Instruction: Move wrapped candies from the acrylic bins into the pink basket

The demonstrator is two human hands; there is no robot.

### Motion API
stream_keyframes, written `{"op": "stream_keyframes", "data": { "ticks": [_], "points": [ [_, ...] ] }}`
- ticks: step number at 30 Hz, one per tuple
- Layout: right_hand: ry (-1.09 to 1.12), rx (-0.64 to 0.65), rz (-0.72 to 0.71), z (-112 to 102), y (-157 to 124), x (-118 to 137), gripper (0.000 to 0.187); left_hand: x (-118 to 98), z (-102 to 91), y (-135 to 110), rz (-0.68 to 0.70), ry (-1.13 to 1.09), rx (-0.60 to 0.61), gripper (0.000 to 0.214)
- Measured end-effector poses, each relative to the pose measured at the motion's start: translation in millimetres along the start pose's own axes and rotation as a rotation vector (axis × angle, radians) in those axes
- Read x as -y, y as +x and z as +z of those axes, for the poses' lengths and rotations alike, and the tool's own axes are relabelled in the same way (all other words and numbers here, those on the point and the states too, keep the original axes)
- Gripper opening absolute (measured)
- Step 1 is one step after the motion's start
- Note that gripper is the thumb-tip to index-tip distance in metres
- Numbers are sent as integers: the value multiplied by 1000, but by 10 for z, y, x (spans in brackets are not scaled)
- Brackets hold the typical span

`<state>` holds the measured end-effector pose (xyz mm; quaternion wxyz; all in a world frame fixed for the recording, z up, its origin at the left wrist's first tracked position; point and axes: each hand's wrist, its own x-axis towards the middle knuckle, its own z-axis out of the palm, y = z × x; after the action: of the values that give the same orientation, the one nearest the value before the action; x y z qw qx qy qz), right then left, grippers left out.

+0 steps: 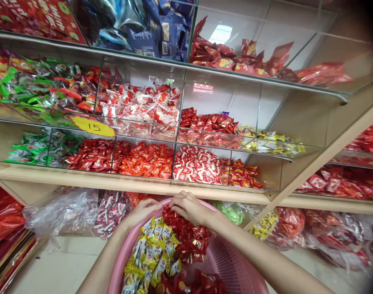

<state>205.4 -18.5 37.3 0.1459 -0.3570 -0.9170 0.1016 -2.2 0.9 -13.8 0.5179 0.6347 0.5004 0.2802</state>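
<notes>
A pink plastic basket (132,237) with perforated walls is below me, tilted in view. Yellow-and-white wrapped candies (155,253) fill its left side, and red-wrapped candies (189,237) lie at the far side. More dark red packets (189,283) lie at the near side. My left hand (145,210) is closed on the far left of the rim; some of its fingers are hidden. Just right of it, my right hand (189,207) is at the far rim with curled fingers, its fingertips on the red-wrapped candies.
Ahead, glass-fronted shelves (137,185) hold wrapped candies in divided compartments. A yellow tag (93,126) marked 15 hangs on one shelf. Under the lowest shelf stand clear plastic bags (66,208) and bagged candies (327,232). Red packaging (5,216) is at far left.
</notes>
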Motion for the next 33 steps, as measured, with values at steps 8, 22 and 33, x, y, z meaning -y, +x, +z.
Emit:
{"op": "stream_keyframes", "data": {
  "ticks": [8,22,33],
  "points": [
    [23,-26,-13,97,-10,-21,23,38,-3,17,10,-33,10,42],
    [-151,-66,134,-1,-409,-88,20,1,12,12,17,-64,18,40],
    [23,-259,281,-236,-616,-255,17,33,-18,13,14,-28,37,41]
  ]
}}
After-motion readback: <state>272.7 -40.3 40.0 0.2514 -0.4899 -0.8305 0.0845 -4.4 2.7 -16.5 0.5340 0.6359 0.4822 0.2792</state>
